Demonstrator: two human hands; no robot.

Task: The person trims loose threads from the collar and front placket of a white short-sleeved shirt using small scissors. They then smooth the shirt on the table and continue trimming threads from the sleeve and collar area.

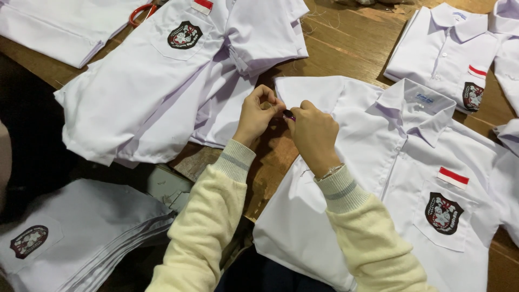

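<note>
Both hands are meeting near the centre of the frame, above the edge of a white school shirt [378, 178] lying flat on the wooden table [346, 43]. The left hand [258, 114] is curling its fingers inward, thumb and forefinger pinched together on the shirt's sleeve edge. The right hand [313, 135] is pinching a small dark object [289, 114], possibly a thread cutter, though it is too small to tell for sure. The two hands are touching at the fingertips. Cream sweater sleeves are covering both forearms, and a thin bracelet [330, 172] is sitting at the right wrist.

The shirt being worked on is filling the lower right of the frame, collar toward the upper right, with a dark crest badge [443, 212] on its pocket and a red-and-white flag patch [453, 177] just above. Another shirt [162, 81] is lying in the upper left, a folded one [448, 54] in the upper right, and a stack of folded shirts [81, 238] in the lower left. Red-handled scissors [141, 12] are peeking out at the top left.
</note>
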